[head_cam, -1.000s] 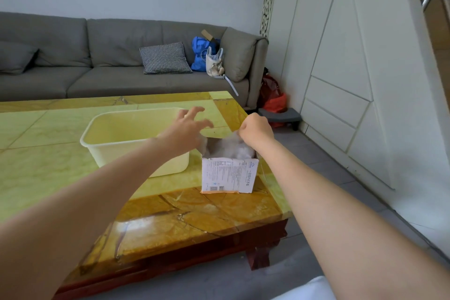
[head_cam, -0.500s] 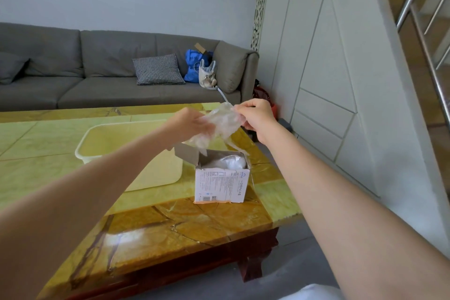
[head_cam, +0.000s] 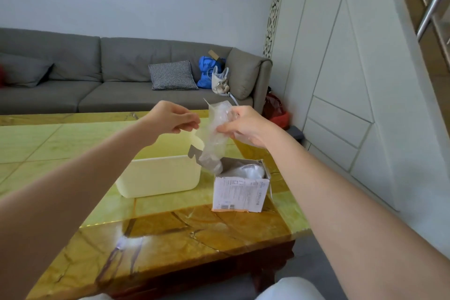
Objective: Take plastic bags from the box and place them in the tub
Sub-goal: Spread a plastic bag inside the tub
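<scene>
Head view: sofa behind table, where tub sits left of open box, more bags inside; right hand grips a clear bag above both; left hand, fingers curled, seemingly pinches the bag's edge.

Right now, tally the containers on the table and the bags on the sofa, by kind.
Tub: 1
Cardboard box: 1
Blue bag on the sofa: 1
White bag on the sofa: 1
Total: 4
</scene>
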Tool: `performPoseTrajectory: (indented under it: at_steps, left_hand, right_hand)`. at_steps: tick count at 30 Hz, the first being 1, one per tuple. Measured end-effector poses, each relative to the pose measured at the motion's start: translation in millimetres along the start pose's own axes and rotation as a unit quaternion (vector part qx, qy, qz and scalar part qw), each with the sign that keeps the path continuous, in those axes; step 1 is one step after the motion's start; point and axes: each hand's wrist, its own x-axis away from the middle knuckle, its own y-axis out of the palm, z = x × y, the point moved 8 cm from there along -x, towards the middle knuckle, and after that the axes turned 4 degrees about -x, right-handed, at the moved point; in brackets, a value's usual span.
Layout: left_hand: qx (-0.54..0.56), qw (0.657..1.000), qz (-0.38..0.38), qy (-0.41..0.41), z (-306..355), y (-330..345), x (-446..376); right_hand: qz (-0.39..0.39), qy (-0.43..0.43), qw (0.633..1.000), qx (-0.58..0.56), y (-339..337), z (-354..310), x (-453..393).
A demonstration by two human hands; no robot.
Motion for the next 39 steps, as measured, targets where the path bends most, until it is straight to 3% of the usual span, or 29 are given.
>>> performPoseTrajectory:
  at_steps: [2, 4, 6, 11, 14, 19, 24, 26, 27, 28, 30, 31, 33, 35, 39]
  left_hand:
    - [0.022, 0.999, -0.006, -0.023, -12, -15, -4]
    - [0.058, 0.996, -0.064, -0.038, -16, -13, -5]
    - [0.035, 0.995, -0.085, -0.03, -14, -4, -9]
    - [0.012, 0.999, 0.032, -0.002, -11, -29, -28]
    - [0.055, 0.995, 0.076, -0.032, -26, -70, -35]
    - [0.074, 0.992, 0.07, -0.075, -46, -99, -41]
    - [0.087, 0.985, 0.126, -0.081, -40, -110, -52]
    - [0.096, 0.982, 0.144, -0.075, -34, -112, -56]
    - [0.09, 0.982, 0.152, -0.073, -31, -112, -58]
    - [0.083, 0.982, 0.152, -0.073, -29, -110, -61]
    - [0.085, 0.988, 0.107, -0.073, -24, -95, -65]
    - [0.088, 0.992, 0.058, -0.068, -22, -81, -67]
    - [0.057, 0.996, -0.053, -0.048, -20, -55, -66]
    - [0.017, 0.995, -0.098, -0.019, -23, -47, -66]
    - [0.033, 0.999, -0.018, -0.008, -49, -76, -73]
  right_hand:
    - [-0.01, -0.001, 1.0, -0.024, 5, 1, -7]
    - [-0.007, -0.014, 1.0, -0.013, 10, -1, -17]
    - [-0.021, -0.03, 0.999, -0.002, 22, -8, -27]
    - [-0.023, -0.042, 0.997, 0.065, 42, -16, -50]
    - [-0.013, -0.013, 0.989, 0.145, 30, -4, -59]
    - [0.083, 0.006, 0.924, 0.374, 17, -19, -76]
    - [0.198, -0.125, 0.866, 0.441, 41, -92, -79]
    - [0.266, -0.234, 0.843, 0.406, 51, -125, -63]
    - [0.269, -0.268, 0.856, 0.351, 55, -134, -57]
    - [0.23, -0.263, 0.895, 0.276, 61, -134, -58]
    - [0.076, -0.134, 0.98, 0.129, 86, -109, -75]
    - [0.012, -0.057, 0.995, 0.079, 99, -91, -83]
    - [-0.024, 0.002, 1.0, -0.005, 109, -70, -95]
    - [0.004, 0.012, 0.996, -0.085, 102, -57, -104]
    - [0.022, 0.023, 0.978, -0.205, 87, -38, -117]
